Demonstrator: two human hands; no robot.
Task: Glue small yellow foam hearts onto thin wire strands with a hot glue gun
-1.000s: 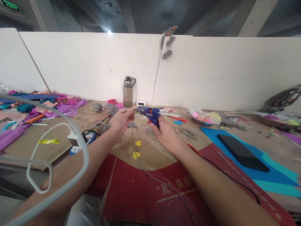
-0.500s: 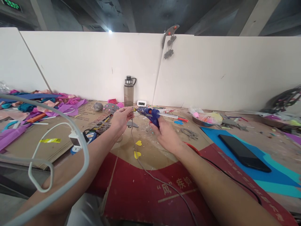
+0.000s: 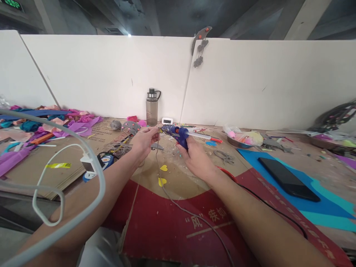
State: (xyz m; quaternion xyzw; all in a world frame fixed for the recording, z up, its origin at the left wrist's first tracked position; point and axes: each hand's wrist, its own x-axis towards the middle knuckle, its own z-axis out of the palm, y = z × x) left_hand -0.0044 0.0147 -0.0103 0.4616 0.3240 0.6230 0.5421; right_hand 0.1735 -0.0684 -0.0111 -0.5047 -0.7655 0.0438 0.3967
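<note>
Currently, in the head view, the left hand (image 3: 146, 141) pinches grey cord (image 3: 191, 213) and apparently a yellow piece (image 3: 160, 130) at the nozzle of the glue gun (image 3: 175, 132); the right hand's (image 3: 196, 155) fingers grip the gun above the bench (image 3: 303, 159). Two yellow hearts (image 3: 164, 168) lie along the cord; the pinched piece is judged unfinished. Red cardboard (image 3: 155, 231) reads “风” 疾如.

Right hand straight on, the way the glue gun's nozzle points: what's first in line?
Probably the yellow piece at the left hand; the glue gun in the right hand looks close to it, though depth is unclear.
</note>
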